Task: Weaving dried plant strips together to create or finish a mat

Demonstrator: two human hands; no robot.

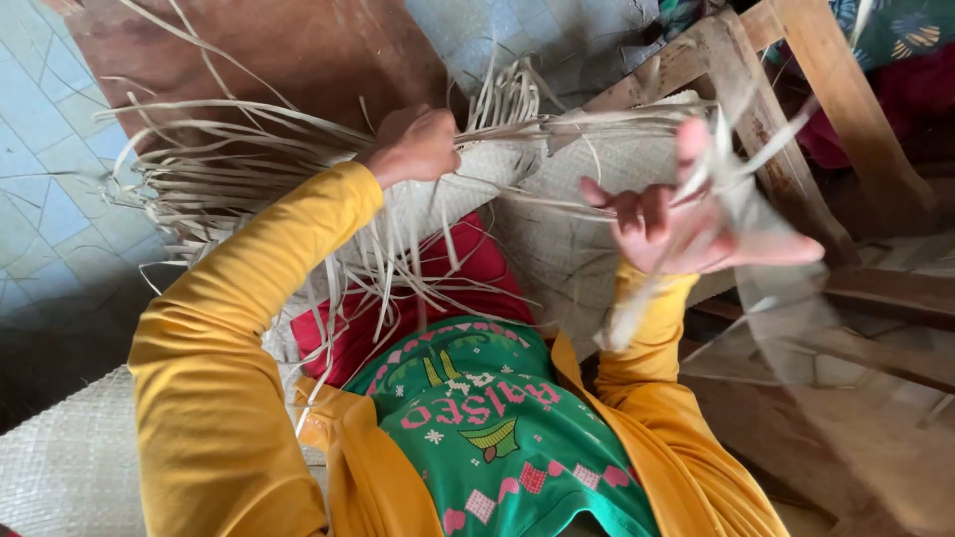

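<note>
- Strips (298,169) of pale dried leaf or reed, long and flat, fan out loose across the middle of the view, running from the woven mat (557,249) towards the upper left over the tiled floor (40,129).
- Left hand (416,147) is closed in a fist round a bundle of these strips, just above the mat's unfinished edge.
- Right hand (686,224) is raised with its fingers spread and partly curled; a few strips run across it and seem pinched between thumb and fingers, though motion blur makes the hold hard to read.
- By the look of it, the weaving is part done: a stretch of mat is tightly plaited, while many strip ends hang free, so a good deal appears left to work in.
- Yellow sleeves (219,338), a green printed front (497,428) and a red cloth (468,278) fill the lower view and hide the near part of the mat.
- Brown board (298,50) lies under the strips at the top; a wooden frame (786,89) stands at the right, cut off by the edge.
- More woven matting (70,467) shows at lower left; whether it joins the piece in hand cannot be told.
</note>
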